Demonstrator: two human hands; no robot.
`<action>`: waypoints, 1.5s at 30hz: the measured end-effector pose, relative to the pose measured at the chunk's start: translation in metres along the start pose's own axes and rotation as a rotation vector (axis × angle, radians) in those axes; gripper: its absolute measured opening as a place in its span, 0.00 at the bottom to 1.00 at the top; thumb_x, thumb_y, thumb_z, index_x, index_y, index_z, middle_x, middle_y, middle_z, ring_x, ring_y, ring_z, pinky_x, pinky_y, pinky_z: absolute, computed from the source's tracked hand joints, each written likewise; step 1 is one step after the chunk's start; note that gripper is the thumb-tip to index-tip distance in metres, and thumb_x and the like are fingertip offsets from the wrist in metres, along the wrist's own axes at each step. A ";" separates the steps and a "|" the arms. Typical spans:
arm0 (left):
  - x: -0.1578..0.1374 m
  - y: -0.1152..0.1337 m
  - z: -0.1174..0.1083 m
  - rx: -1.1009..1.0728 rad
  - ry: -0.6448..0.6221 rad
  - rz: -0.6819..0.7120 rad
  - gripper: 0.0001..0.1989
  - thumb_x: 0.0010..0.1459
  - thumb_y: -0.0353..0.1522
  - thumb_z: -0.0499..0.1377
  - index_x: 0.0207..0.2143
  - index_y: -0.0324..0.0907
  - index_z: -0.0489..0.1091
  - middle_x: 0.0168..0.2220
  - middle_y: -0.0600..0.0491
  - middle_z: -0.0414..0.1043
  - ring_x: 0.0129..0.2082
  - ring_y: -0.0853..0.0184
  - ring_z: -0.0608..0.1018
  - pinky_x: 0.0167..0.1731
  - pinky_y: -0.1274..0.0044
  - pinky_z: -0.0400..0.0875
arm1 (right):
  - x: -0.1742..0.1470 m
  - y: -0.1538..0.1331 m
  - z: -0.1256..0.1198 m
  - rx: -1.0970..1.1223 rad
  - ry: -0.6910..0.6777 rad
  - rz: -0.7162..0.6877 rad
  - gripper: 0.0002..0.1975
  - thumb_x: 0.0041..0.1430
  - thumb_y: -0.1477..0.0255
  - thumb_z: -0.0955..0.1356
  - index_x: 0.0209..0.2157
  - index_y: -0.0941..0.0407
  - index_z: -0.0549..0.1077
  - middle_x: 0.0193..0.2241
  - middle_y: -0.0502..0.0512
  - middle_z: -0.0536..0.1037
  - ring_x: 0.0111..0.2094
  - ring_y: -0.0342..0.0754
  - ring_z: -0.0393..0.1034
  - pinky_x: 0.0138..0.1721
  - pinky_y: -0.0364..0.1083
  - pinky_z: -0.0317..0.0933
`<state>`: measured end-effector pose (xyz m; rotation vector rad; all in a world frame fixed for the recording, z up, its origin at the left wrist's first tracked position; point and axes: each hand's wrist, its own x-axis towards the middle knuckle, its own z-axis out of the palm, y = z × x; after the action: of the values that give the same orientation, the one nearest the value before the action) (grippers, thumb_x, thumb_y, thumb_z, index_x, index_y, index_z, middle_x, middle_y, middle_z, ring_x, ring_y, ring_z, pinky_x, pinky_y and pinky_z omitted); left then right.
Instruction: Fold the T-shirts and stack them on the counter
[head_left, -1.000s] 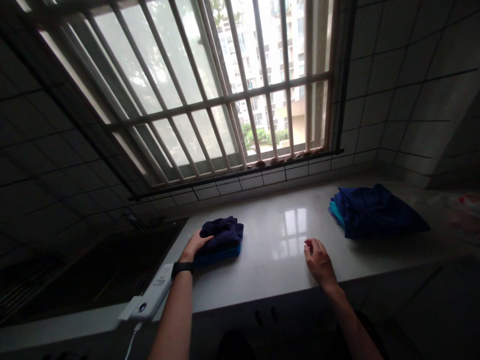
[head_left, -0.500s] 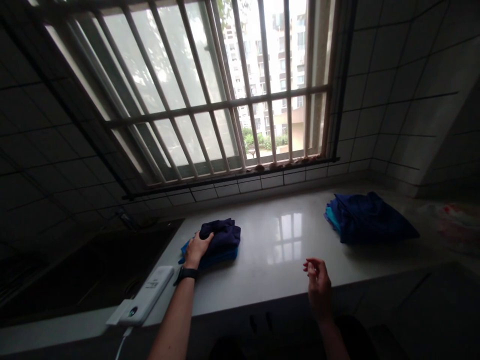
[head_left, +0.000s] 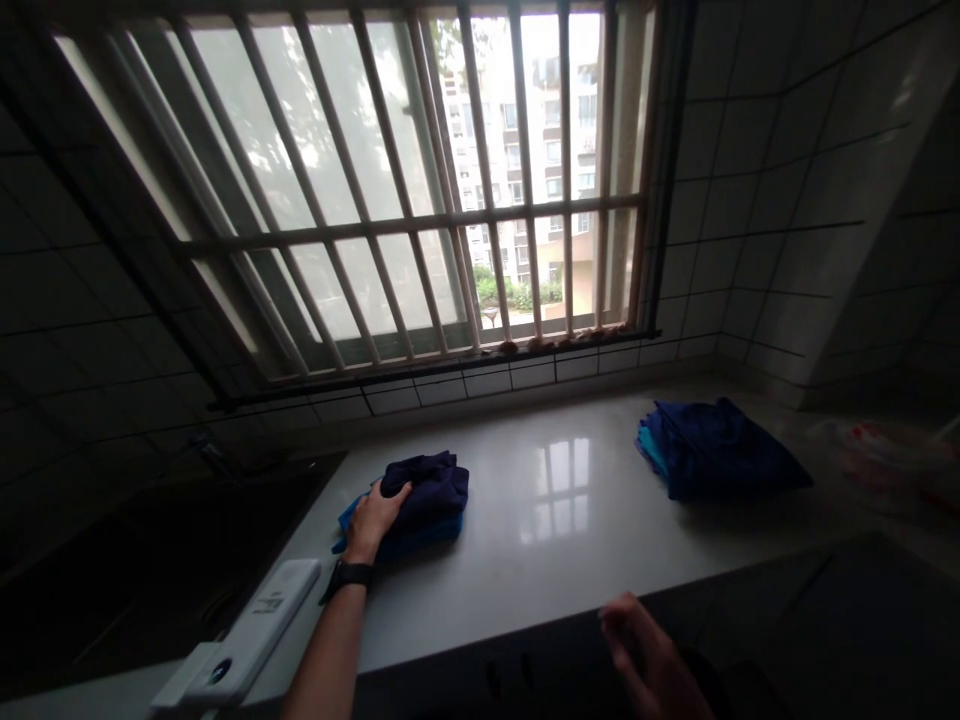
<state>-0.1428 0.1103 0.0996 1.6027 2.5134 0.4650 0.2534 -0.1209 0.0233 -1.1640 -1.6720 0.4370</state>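
My left hand, with a black band on its wrist, is closed on a dark purple folded cloth. Its thumb lies along the top and the other fingertips are lost in the dark fabric. Beneath that cloth is a bright blue folded cloth, and together they form a small stack on the white countertop. My right hand hovers at the counter's front edge, somewhat blurred. Its fingers are bent, with a gap to the thumb, and nothing shows in them. To the right lies a dark blue cloth pile with a teal layer at its left.
A white power strip or charger sits on the counter left of my forearm. Further left is a dark sink with a faucet. A clear plastic bag stands at the far right. The barred window rises behind the counter.
My right hand has dropped down toward the counter's front edge. The left hand stays on the purple cloth. The whole view has shifted slightly, so things appear lower and further left.
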 end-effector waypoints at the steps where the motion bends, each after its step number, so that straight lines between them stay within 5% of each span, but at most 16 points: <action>1: 0.000 0.000 0.000 -0.003 0.001 0.005 0.37 0.61 0.53 0.52 0.62 0.37 0.65 0.53 0.35 0.76 0.54 0.49 0.78 0.51 0.66 0.71 | 0.025 0.002 -0.008 -0.031 0.005 -0.045 0.07 0.67 0.70 0.61 0.41 0.51 0.70 0.33 0.53 0.76 0.34 0.48 0.74 0.37 0.44 0.69; 4: -0.002 0.001 -0.001 -0.009 0.003 0.018 0.35 0.61 0.52 0.53 0.61 0.37 0.66 0.53 0.36 0.77 0.54 0.49 0.78 0.51 0.67 0.71 | 0.090 0.017 -0.014 -0.136 0.061 -0.098 0.06 0.66 0.72 0.61 0.40 0.53 0.68 0.30 0.52 0.73 0.31 0.48 0.71 0.36 0.45 0.67; 7: -0.004 0.001 -0.002 -0.006 0.005 0.006 0.36 0.61 0.52 0.52 0.61 0.37 0.66 0.53 0.35 0.76 0.54 0.48 0.78 0.51 0.66 0.71 | 0.118 0.041 0.001 -0.222 0.058 -0.087 0.06 0.66 0.73 0.60 0.38 0.54 0.68 0.29 0.52 0.72 0.31 0.49 0.71 0.36 0.47 0.66; 12: -0.006 0.001 -0.003 -0.013 -0.003 0.003 0.35 0.61 0.52 0.51 0.61 0.37 0.65 0.53 0.36 0.76 0.54 0.49 0.78 0.52 0.67 0.71 | 0.113 0.063 0.018 -0.334 -0.099 -0.062 0.06 0.65 0.74 0.61 0.35 0.54 0.68 0.28 0.53 0.73 0.30 0.49 0.70 0.36 0.47 0.64; 22: -0.011 0.009 -0.010 -0.016 -0.012 -0.038 0.35 0.61 0.52 0.52 0.60 0.38 0.66 0.52 0.36 0.76 0.54 0.48 0.77 0.52 0.65 0.71 | 0.111 0.063 0.016 -0.387 -0.115 -0.031 0.11 0.67 0.71 0.61 0.29 0.53 0.66 0.26 0.52 0.73 0.28 0.48 0.68 0.35 0.47 0.60; 25: -0.030 0.026 -0.019 0.002 0.199 -0.005 0.33 0.59 0.47 0.56 0.60 0.35 0.65 0.58 0.33 0.69 0.58 0.45 0.73 0.55 0.61 0.68 | 0.112 0.062 0.016 -0.390 -0.122 -0.037 0.11 0.67 0.71 0.60 0.29 0.53 0.66 0.26 0.52 0.72 0.28 0.48 0.68 0.34 0.46 0.59; 28: -0.069 0.045 -0.021 -0.108 0.383 0.201 0.25 0.59 0.41 0.55 0.56 0.37 0.68 0.58 0.36 0.68 0.58 0.47 0.72 0.57 0.61 0.66 | 0.113 0.063 0.015 -0.381 -0.108 -0.039 0.12 0.67 0.70 0.60 0.28 0.53 0.65 0.25 0.51 0.72 0.28 0.48 0.67 0.34 0.46 0.58; 31: -0.120 0.058 -0.002 -0.415 0.053 0.373 0.17 0.60 0.43 0.54 0.41 0.41 0.73 0.42 0.44 0.77 0.44 0.56 0.79 0.47 0.69 0.72 | 0.114 0.065 0.015 -0.372 -0.102 -0.039 0.12 0.68 0.70 0.61 0.27 0.53 0.64 0.25 0.51 0.71 0.28 0.48 0.67 0.33 0.46 0.58; 35: -0.174 0.060 0.041 -0.703 -0.354 0.505 0.19 0.56 0.47 0.58 0.41 0.43 0.74 0.35 0.49 0.77 0.33 0.63 0.78 0.35 0.73 0.72 | 0.113 0.066 0.015 -0.365 -0.114 -0.033 0.13 0.68 0.70 0.60 0.27 0.53 0.65 0.25 0.51 0.71 0.27 0.47 0.67 0.34 0.46 0.58; 38: -0.189 0.058 0.056 -0.697 -0.440 0.568 0.18 0.55 0.46 0.61 0.41 0.43 0.75 0.33 0.51 0.76 0.28 0.66 0.74 0.32 0.75 0.70 | 0.112 0.065 0.015 -0.372 -0.126 -0.038 0.13 0.68 0.70 0.60 0.28 0.53 0.65 0.25 0.51 0.71 0.27 0.47 0.66 0.34 0.46 0.58; 45: -0.189 0.058 0.048 -0.694 -0.469 0.587 0.17 0.57 0.46 0.59 0.40 0.43 0.75 0.33 0.51 0.75 0.30 0.65 0.74 0.33 0.75 0.70 | 0.110 0.064 0.014 -0.390 -0.144 -0.020 0.12 0.68 0.70 0.61 0.28 0.53 0.66 0.26 0.51 0.72 0.29 0.48 0.67 0.36 0.46 0.59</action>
<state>0.0011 -0.0284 0.0617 1.8177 1.3096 0.7907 0.2697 0.0058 0.0283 -1.4225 -1.9497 0.1872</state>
